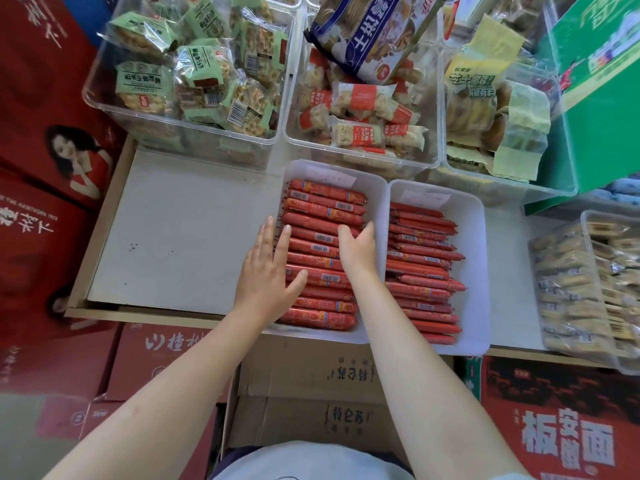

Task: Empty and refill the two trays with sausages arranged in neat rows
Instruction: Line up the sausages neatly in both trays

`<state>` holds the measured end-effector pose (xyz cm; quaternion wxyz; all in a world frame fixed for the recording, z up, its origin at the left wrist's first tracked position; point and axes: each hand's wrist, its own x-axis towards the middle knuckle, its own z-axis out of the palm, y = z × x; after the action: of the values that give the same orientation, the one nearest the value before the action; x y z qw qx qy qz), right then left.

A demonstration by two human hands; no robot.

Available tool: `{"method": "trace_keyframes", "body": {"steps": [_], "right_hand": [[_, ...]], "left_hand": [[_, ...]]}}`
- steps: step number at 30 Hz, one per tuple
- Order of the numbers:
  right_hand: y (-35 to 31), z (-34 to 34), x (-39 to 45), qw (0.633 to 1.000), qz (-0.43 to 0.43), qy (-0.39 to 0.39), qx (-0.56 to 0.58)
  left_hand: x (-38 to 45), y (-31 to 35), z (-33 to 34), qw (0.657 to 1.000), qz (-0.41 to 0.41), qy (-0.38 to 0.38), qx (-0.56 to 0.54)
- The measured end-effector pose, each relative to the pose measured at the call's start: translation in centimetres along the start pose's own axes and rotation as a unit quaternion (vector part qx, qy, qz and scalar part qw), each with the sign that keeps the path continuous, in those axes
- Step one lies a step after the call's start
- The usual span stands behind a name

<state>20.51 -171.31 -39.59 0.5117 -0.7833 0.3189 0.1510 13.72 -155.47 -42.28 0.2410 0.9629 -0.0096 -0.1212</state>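
Sausages point(323, 216) rowed | left hand point(268, 271) flat, tray's left edge | right hand point(358, 245) flat atop

Two trays point(384, 188) stand side by side on the shelf point(180, 237), sausages point(325, 202) in rows inside, snack bins point(187, 133) behind.
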Motion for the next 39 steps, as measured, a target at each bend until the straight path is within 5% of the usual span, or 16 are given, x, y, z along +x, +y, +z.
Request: {"method": "trace_keyframes", "body": {"steps": [8,18,26,39], "right_hand": [[1.1,-0.6,0.2,0.997,0.025,-0.019,0.067],[3.6,0.2,-4.4,0.999,0.044,0.004,-0.021],[3.3,0.0,-4.8,0.999,0.043,-0.029,0.014],[4.2,-1.0,-6.7,0.994,0.097,-0.045,0.016]], "left_hand": [[0.0,0.1,0.1,1.0,-0.002,0.001,0.0],[0.1,0.1,0.0,1.0,-0.003,-0.001,0.021],[0.0,0.1,0.3,0.999,0.006,-0.003,0.032],[-6.1,-1.1,0.5,0.998,-0.001,-0.031,-0.049]]}}
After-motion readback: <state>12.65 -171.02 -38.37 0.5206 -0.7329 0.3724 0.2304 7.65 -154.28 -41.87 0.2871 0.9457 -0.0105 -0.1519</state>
